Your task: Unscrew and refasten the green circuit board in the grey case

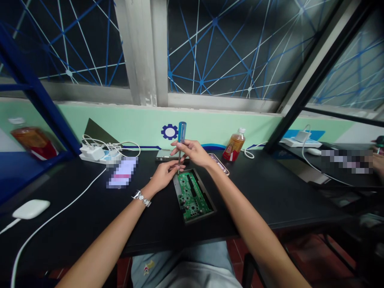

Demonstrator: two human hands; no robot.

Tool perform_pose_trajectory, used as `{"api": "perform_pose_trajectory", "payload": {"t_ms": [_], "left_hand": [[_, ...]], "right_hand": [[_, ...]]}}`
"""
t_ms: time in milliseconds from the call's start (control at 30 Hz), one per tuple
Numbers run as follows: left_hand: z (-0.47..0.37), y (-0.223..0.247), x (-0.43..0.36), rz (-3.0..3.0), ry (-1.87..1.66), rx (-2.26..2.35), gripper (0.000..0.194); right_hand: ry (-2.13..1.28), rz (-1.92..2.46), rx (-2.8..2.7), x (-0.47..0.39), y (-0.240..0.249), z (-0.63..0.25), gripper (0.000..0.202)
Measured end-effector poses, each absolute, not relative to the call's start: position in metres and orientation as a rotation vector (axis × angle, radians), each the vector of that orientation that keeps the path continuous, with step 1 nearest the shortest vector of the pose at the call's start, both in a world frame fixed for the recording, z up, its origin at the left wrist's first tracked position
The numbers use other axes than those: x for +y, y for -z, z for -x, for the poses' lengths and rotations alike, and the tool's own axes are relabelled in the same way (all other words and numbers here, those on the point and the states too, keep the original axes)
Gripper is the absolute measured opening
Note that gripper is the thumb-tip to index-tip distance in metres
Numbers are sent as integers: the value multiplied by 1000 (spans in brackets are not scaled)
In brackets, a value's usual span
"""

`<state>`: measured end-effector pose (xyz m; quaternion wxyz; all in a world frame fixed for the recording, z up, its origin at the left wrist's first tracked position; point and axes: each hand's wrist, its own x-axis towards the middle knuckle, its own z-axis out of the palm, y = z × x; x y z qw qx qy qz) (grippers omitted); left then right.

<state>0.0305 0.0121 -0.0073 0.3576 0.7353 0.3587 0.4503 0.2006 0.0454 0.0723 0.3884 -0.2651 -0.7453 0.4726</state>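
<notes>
A screwdriver [181,132] with a clear blue handle stands nearly upright, its tip at the far left corner of a green circuit board [195,194]. The board sits in a shallow metal frame [201,218] on the black table. My right hand [193,152] is closed around the screwdriver just below its handle. Lower down, my left hand [164,174] has its fingers pinched at the shaft near the tip, close to the board's corner. The exact spot under the tip is hidden by the fingers.
Behind my hands lies a flat metal box [163,155]. A phone [220,164] and a drink bottle [234,145] are to the right. Leftward are a blurred-out screen [122,173], a power strip [100,154], cables and a white case [31,209]. Another person's hand [378,158] shows far right.
</notes>
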Motion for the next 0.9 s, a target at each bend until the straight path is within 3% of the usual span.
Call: {"api": "perform_pose_trajectory", "payload": {"t_ms": [233, 500, 733, 900], "left_hand": [[-31, 5, 11, -1870, -1200, 1009, 34], [-31, 6, 12, -1897, -1262, 1123, 30], [-34, 8, 15, -1814, -1309, 1163, 26], [-35, 13, 19, -1787, -1342, 1145, 27]], "right_hand": [[-656, 840, -1732, 40, -58, -193, 35], [-996, 712, -1846, 37, -57, -195, 41], [-712, 791, -1684, 39, -48, -191, 36], [-864, 744, -1747, 34, -49, -192, 35]]}}
